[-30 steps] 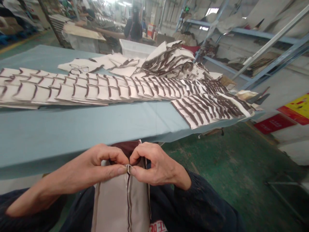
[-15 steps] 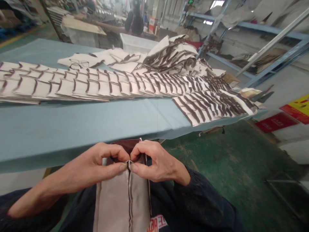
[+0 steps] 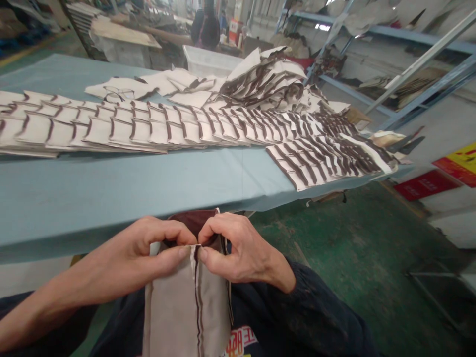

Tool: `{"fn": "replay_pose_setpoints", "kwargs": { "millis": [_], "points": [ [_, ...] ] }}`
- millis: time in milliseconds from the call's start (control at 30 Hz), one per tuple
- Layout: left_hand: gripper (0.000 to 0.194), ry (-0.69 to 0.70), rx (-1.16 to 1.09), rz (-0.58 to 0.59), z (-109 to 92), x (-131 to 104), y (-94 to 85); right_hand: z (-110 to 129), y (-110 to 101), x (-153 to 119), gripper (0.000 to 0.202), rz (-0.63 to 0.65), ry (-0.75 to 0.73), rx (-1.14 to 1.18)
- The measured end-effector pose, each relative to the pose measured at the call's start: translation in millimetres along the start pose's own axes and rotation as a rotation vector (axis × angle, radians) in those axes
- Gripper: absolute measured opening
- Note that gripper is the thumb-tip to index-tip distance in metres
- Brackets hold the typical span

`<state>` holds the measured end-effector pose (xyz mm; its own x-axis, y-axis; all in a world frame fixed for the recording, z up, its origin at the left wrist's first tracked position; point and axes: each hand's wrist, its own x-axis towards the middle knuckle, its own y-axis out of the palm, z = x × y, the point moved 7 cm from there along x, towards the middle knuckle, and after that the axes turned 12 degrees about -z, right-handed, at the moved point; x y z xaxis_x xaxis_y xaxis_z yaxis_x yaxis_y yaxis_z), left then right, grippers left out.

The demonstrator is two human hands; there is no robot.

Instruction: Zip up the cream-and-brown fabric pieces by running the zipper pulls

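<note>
A beige fabric piece (image 3: 171,312) with a dark seam down its middle and a maroon inner side hangs over my lap, near the table edge. My left hand (image 3: 159,248) pinches its top edge just left of the seam, thumb in front and index finger behind. On the other side of the seam, my right hand (image 3: 232,248) pinches the same edge between thumb and curled index finger. Both hands are close together, with the whitish seam end showing between the thumbs.
The blue-covered table (image 3: 148,178) bears long overlapping rows of beige pieces with dark edging (image 3: 141,126), a heap of fabric (image 3: 264,79), eyeglasses (image 3: 118,93) and a white bin (image 3: 208,60). Metal shelves (image 3: 427,42) stand at right. A person (image 3: 206,29) is in the background.
My left thumb has slid slightly left, away from my right thumb, and the seam end between them is more exposed. The seam's top has folded open a little. The view has shifted slightly.
</note>
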<state>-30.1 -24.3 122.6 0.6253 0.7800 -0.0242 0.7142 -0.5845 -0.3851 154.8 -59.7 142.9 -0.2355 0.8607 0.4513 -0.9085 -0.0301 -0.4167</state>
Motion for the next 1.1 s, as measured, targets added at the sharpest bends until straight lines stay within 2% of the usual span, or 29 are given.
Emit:
{"fn": "replay_pose_setpoints", "kwargs": {
  "millis": [167, 333, 433, 600, 767, 933, 1100],
  "points": [
    [0.044, -0.061, -0.092, 0.011, 1, -2, 4.5, -1, 4, -2, 0.017, -0.003, -0.002, 0.013],
    [0.045, -0.104, -0.102, 0.058, -4, 3, 6.9, 1, 3, -4, 0.017, 0.019, -0.105, 0.043],
    [0.046, -0.050, -0.100, 0.049, -1, 2, 1.1, 5, -1, -4, 0.014, -0.022, -0.188, 0.066],
    [0.044, 0.033, -0.071, 0.038, 10, -5, -7.1, 16, -1, -11, 0.015, -0.142, -0.433, -0.092],
    [0.046, 0.062, -0.027, 0.032, 15, -12, -9.0, 18, 8, -18, 0.014, -0.179, -0.531, -0.210],
    [0.040, 0.143, 0.023, 0.000, -3, -14, -8.8, 21, 11, -16, 0.013, -0.180, -0.476, -0.219],
    [0.023, 0.313, 0.274, -0.117, -28, -9, -11.6, 24, 7, -2, 0.015, -0.162, -0.361, -0.140]
  ]
}}
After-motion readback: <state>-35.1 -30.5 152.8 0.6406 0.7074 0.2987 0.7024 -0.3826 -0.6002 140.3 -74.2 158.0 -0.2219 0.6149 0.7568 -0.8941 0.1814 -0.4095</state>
